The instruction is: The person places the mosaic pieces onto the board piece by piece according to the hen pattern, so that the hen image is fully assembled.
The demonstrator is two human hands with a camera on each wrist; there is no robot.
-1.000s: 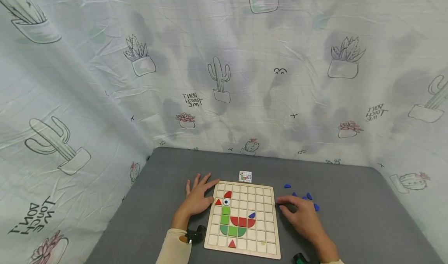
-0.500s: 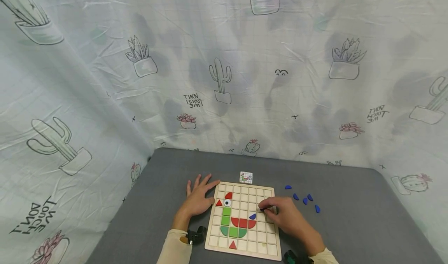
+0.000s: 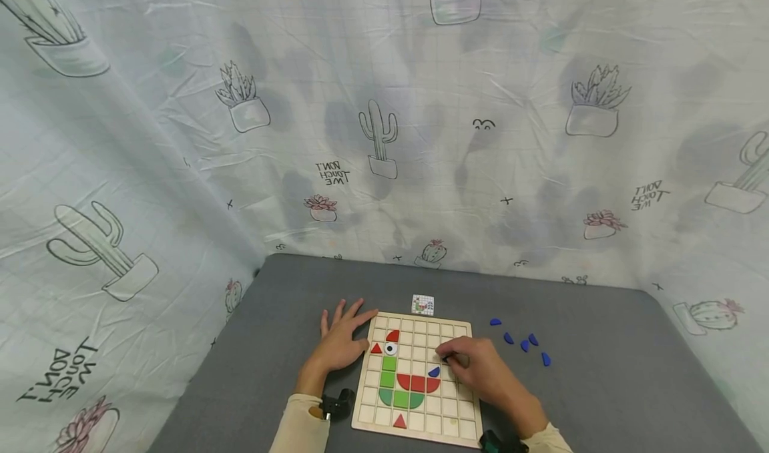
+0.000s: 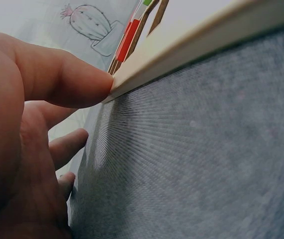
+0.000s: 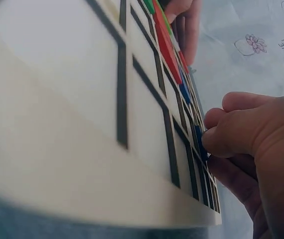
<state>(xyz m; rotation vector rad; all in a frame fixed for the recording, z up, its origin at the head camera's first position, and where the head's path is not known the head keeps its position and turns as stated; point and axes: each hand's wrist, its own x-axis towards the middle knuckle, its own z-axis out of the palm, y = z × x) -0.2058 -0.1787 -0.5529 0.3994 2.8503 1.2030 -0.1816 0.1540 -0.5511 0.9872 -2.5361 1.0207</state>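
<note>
A wooden grid board [image 3: 446, 425] lies on the table with red, green and blue pieces in its squares, plus a white piece with an eye [image 3: 390, 349]. My left hand [image 3: 338, 343] rests at the board's left edge, fingers spread on the table and thumb touching the rim, as the left wrist view confirms. Over the right part of the board, my right hand [image 3: 480, 367] pinches a small blue piece [image 5: 200, 142] between thumb and fingers, low over the squares. Close by, a blue half-round piece [image 3: 434, 371] sits above the red row [image 3: 417, 383].
Several blue half-round pieces [image 3: 525, 345] lie loose on the grey table [image 3: 601, 359], right of the board. A small printed card [image 3: 423, 305] lies just beyond the board's far edge. A curtain with cactus drawings [image 3: 378, 139] encloses the back and sides.
From beside the board's right edge, my right hand has moved left over the squares, carrying a blue piece. The left hand has stayed at the left edge.
</note>
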